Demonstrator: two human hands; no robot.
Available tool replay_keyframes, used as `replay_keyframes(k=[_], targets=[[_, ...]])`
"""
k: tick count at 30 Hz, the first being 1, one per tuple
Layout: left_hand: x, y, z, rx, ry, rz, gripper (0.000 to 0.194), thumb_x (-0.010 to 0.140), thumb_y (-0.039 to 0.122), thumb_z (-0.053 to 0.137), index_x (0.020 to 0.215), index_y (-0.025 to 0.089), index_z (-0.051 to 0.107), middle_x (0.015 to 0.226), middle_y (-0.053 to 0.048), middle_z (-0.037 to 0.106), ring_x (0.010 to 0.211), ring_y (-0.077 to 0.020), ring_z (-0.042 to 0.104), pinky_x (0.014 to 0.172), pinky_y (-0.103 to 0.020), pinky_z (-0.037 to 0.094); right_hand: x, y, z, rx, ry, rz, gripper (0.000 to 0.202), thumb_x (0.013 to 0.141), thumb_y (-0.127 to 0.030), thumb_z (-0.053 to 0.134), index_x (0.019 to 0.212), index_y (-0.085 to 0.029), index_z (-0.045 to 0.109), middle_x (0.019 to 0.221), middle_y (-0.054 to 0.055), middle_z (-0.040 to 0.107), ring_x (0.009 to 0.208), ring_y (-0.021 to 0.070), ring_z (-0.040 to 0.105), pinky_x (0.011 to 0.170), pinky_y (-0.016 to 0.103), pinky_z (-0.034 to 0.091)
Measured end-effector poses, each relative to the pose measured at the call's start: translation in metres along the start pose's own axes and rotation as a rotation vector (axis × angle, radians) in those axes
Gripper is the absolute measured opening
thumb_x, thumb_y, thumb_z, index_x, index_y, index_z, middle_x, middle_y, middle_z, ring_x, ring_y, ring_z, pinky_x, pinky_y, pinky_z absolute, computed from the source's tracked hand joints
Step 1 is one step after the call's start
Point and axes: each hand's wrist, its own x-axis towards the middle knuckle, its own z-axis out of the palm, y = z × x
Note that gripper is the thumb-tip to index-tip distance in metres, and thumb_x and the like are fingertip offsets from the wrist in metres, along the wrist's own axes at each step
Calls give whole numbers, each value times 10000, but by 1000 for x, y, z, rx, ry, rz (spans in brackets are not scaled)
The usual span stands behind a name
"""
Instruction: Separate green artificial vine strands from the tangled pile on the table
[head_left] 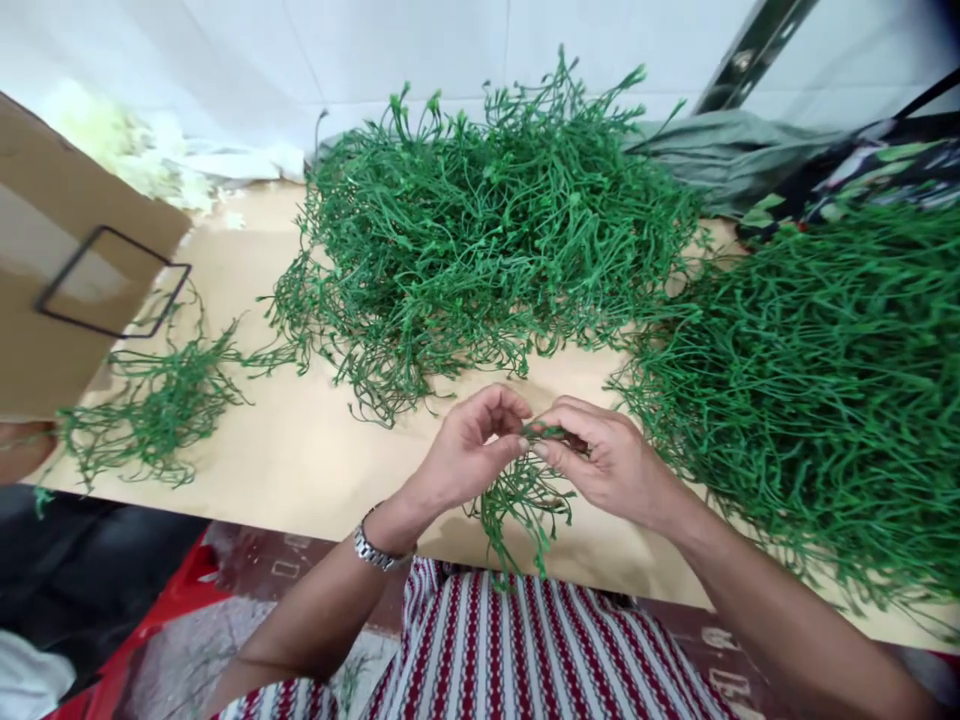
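Note:
Near the table's front edge, my left hand [480, 450] and my right hand [600, 455] meet at the fingertips. Between them they pinch the top of a small bunch of green stems [521, 510], which hangs down over the edge toward my lap. A watch circles my left wrist. Beyond my hands lies a big heap of green stems [487, 220]. Another large heap [825, 400] spreads on the right, close to my right forearm.
At the left, a smaller pile of stems [161, 405] lies beside a cardboard box [75, 250] and a thin black frame [112, 330]. Pale flowers [127, 140] sit at the back left. Part of another person's hand [26, 450] shows at the left edge.

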Motion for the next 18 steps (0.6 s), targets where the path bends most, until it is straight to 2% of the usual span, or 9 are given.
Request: replay_keyframes(k=[3,6,9,11,14,16,18], targets=[[-1,3,-4,206,-27,67,106,703,77,570,773,137,519,641,30,480,597,-76,445,566,-204,359,1,-1,0,-15,4,-12,96,818,-165,521,902,-164,569,768,14,540,670,106,486,591,220,369],[-2,3,-6,366,-47,166,196,712,29,525,859,157,506,682,24,512,646,-88,493,611,-212,391,1,0,1,20,-33,42,234,799,-150,542,1031,-175,534,829,13,562,644,94,483,573,214,370],[-2,1,-4,474,-18,243,222,707,4,511,859,166,501,694,25,538,651,-85,507,616,-204,398,0,2,3,65,-37,64,135,798,-159,544,930,-171,569,771,2,561,633,94,487,560,212,366],[-1,0,-4,463,-25,223,211,712,18,517,868,161,510,687,24,545,643,-85,510,606,-201,400,-1,5,4,97,-1,65,32,793,-168,554,817,-164,576,717,-5,542,630,95,487,551,210,359],[3,2,-4,416,-116,131,143,730,50,511,839,139,537,693,8,552,642,-90,509,593,-204,402,-3,9,4,132,35,45,35,793,-193,566,777,-162,566,689,-8,515,630,97,480,554,211,355],[5,5,-5,490,-173,92,110,736,53,495,787,130,555,679,6,551,622,-87,492,573,-204,385,-5,12,2,125,37,22,58,806,-209,555,778,-159,556,688,-5,501,626,97,468,554,212,348],[7,8,-4,631,-224,110,132,739,38,467,730,128,563,646,9,538,595,-85,470,553,-207,356,-6,12,-1,83,10,-24,72,818,-192,526,759,-152,538,679,-3,480,614,96,447,546,214,332]])
